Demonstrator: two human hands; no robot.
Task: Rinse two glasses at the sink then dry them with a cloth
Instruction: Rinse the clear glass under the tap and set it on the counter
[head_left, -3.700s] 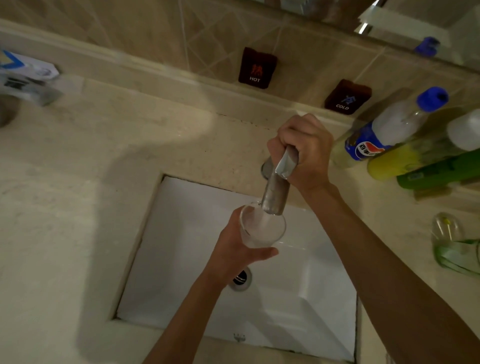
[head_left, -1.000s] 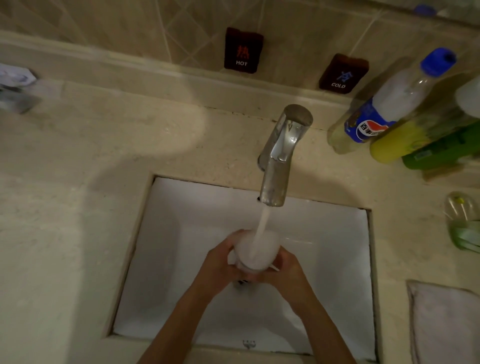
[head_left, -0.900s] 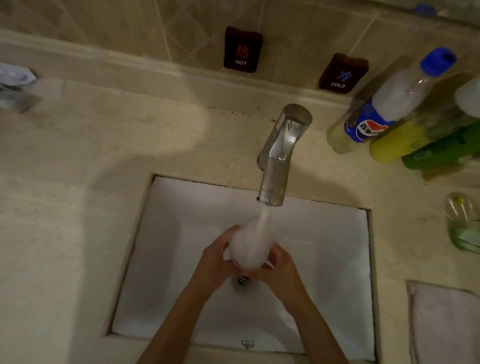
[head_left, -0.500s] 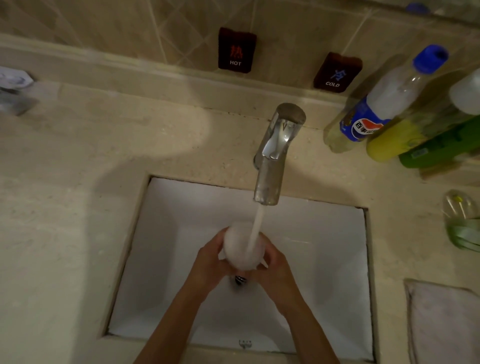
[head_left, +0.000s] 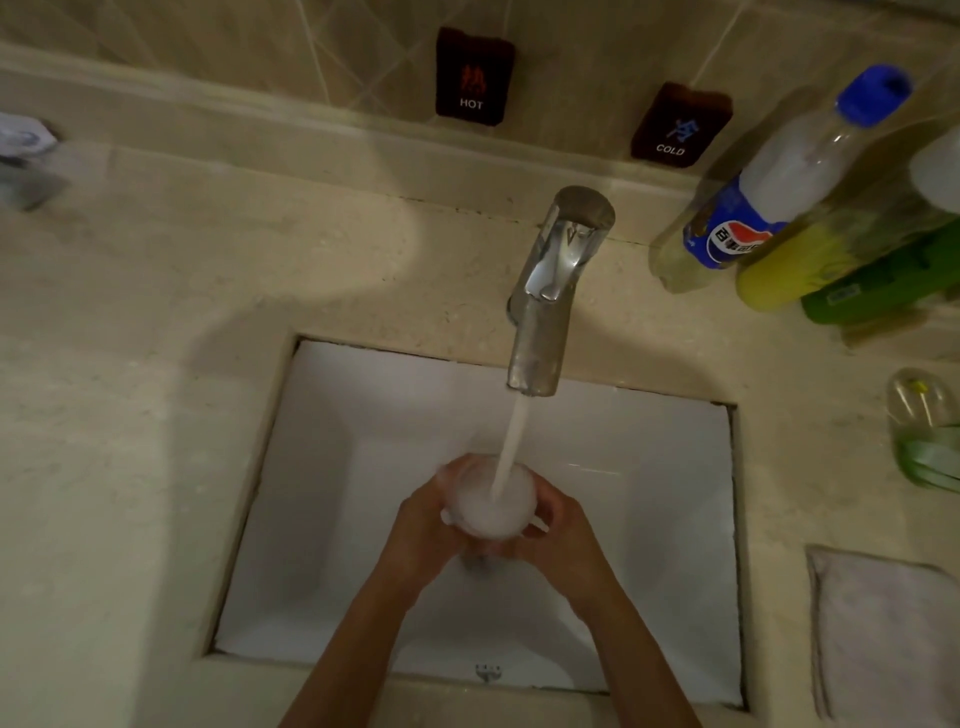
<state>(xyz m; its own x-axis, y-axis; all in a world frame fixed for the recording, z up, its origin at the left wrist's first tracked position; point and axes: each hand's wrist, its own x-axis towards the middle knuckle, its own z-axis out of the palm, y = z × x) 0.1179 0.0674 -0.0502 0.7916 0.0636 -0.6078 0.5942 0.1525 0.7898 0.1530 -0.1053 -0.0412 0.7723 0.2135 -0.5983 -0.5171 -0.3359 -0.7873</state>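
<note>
Landmark: chrome single-lever faucet (head_left: 556, 291), mounted on the beige stone surface (head_left: 156, 364) behind the white rectangular basin (head_left: 332, 493). Water stream (head_left: 511, 447) runs from the spout straight down into a clear drinking glass (head_left: 491, 501), held upright directly below the spout, over the basin; contents white and frothy. Left hand (head_left: 423, 530) wraps the glass from the left of the stream, fingers curled round the wall. Right hand (head_left: 563, 530) grips the opposite side, fingers likewise curled on the glass. Right of the faucet, against the wall: clear plastic bottle with blue cap and blue label (head_left: 779, 176), touching a yellow-green bottle (head_left: 810, 249) and a dark green bottle (head_left: 883, 280). Further right and nearer than the faucet: second clear glass (head_left: 922, 426), lying on the surface, greenish item inside. Nearer still, right of the basin: folded white cloth (head_left: 883, 634), flat. Wall above the faucet: dark "HOT" tag (head_left: 474, 75) and "COLD" tag (head_left: 680, 124).
</note>
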